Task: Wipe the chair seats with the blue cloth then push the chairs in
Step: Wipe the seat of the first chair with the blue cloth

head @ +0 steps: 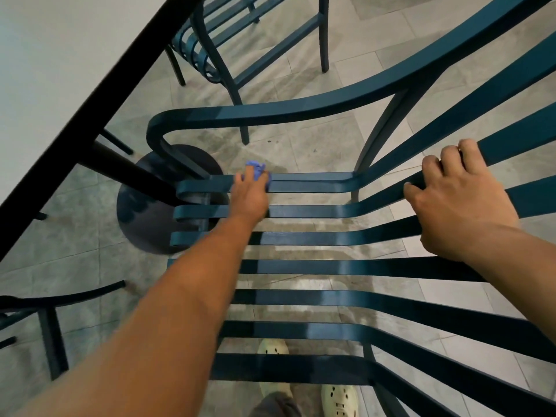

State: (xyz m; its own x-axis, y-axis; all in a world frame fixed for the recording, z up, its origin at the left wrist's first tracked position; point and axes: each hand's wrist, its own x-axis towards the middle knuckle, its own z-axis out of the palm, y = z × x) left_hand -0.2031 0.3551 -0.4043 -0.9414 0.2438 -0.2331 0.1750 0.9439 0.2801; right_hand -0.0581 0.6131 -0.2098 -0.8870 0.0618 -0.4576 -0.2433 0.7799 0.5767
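A dark teal slatted chair [316, 267] fills the view below me, its seat slats running left to right and curving up into the backrest on the right. My left hand [249, 195] reaches down to the far seat slats and presses a small blue cloth [257, 171] onto them, near the chair's front corner. My right hand [457, 203] grips the backrest slats at the right, fingers wrapped over one slat. The curved armrest [270, 114] arcs across above the seat.
A white table [45, 70] with a black edge stands at the left, its round black base [150, 212] just beyond the seat's front. A second teal chair [228, 40] stands at the top, part of another [45, 314] at lower left. My shoes [337, 398] show through the slats.
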